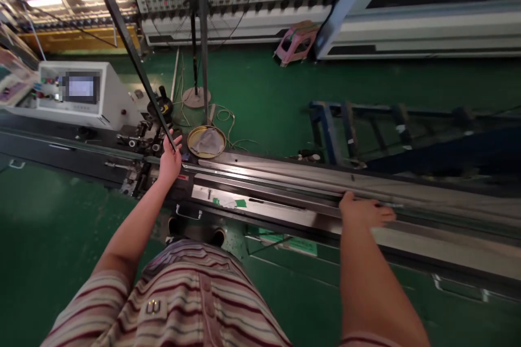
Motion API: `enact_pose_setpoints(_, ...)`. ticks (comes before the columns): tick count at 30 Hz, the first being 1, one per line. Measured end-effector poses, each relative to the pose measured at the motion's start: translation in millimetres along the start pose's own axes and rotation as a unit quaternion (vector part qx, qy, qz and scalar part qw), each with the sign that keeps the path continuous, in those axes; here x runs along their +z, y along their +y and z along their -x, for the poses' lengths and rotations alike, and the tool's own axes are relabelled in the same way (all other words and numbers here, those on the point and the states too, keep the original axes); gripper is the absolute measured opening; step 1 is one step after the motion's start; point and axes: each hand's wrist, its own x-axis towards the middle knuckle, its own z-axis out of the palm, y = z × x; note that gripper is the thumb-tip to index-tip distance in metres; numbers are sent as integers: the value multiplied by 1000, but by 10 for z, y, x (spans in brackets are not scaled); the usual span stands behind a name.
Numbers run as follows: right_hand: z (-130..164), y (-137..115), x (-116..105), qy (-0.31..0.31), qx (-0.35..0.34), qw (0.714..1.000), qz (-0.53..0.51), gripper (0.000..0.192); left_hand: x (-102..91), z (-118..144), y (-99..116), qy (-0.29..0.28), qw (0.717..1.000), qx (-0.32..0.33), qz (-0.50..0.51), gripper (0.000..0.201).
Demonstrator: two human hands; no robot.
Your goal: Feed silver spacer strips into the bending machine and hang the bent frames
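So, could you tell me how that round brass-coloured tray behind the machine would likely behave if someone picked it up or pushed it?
The round tray looks like thin metal with a shallow rim, so it is probably stiff and fairly light. It sits flat, so a push would more likely slide it than tip it. The crumpled cloth lying loose inside would probably shift or fall out if the tray were tilted.

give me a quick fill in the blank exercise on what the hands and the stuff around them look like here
1. The left hand grips a slanted black ____ that runs up to the upper left.
2. The right hand lies flat on the long metal ____ of the machine.
3. The round brass-coloured tray just beyond the left hand holds a crumpled ____.
4. The stool far back on the floor is ____ in colour.

Missing words: bar; bed; cloth; pink
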Motion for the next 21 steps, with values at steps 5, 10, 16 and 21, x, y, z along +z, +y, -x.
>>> enact_pose_setpoints(5, 603, -309, 189, 1, -54, 998, 32, 67, -730, -328, 71, 15, 998, 19, -51, 71)
enact_pose_setpoints(10, 1140, -729, 394, -6, -104, 993, 60, 58, -1503, -633, 149, 39, 997, 26, -57, 71)
enact_pose_setpoints(16, 1903, -1317, 671, 7, -142, 985, 102, 53, -2421, -998, 183, 47, 991, 54, -112, 67)
enact_pose_setpoints(21, 2429, -1530, 833, -15, -244, 966, 81, 55, -3197, -1313, 199, 51, 979, 87, -174, 73)
